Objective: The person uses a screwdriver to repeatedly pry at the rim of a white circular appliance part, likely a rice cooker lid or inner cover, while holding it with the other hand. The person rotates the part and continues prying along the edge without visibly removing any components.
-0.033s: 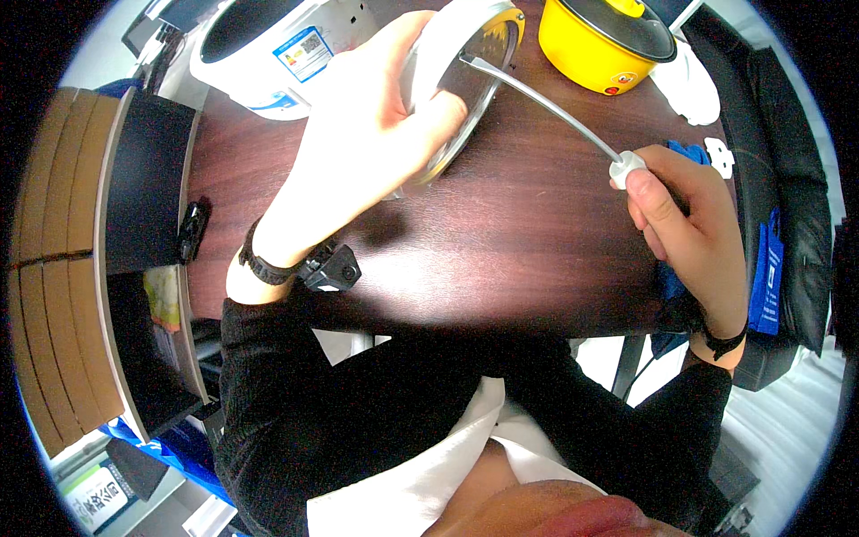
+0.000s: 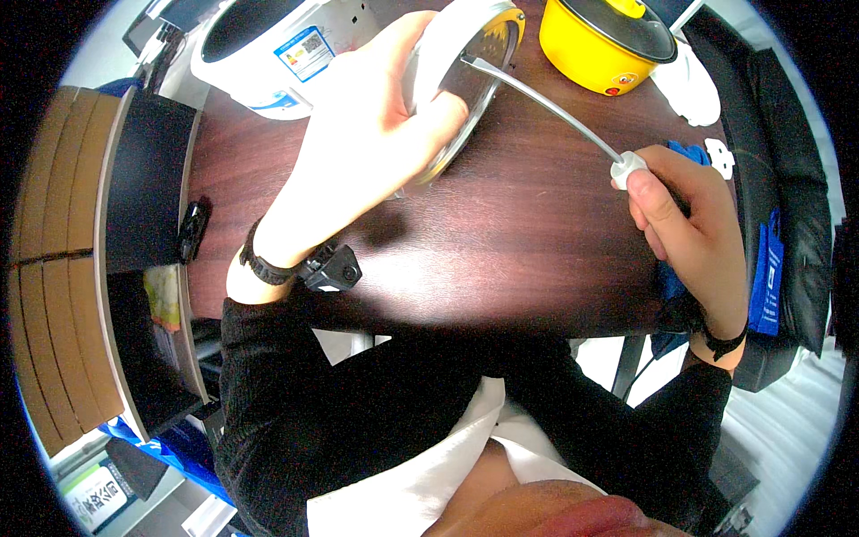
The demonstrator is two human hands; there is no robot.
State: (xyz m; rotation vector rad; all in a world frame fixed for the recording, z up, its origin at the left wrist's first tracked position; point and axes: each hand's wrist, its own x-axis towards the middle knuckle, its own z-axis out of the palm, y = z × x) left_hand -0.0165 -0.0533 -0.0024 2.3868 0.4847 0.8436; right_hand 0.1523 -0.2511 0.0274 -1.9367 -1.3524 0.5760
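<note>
My left hand (image 2: pixel 380 121) is closed round a round, white-rimmed disc (image 2: pixel 454 36) with a shiny, partly yellowish face, held tilted above the table. Its thumb presses on the face, and the fingers behind are hidden. From the disc's face a grey cord (image 2: pixel 564 115) runs in a curve to my right hand (image 2: pixel 689 210). That hand grips the white knob-like end (image 2: pixel 626 170) of the cord between thumb and fingers. The cord hangs in a slight bend between both hands.
A white pot-like appliance (image 2: pixel 259 67) with a dark inside stands at the upper left. A yellow pot (image 2: pixel 586 58) with a dark lid is at the far right, beside a white object (image 2: pixel 693 89). Brown boxes (image 2: pixel 67 179) line the left, and a black seat (image 2: pixel 787 170) the right.
</note>
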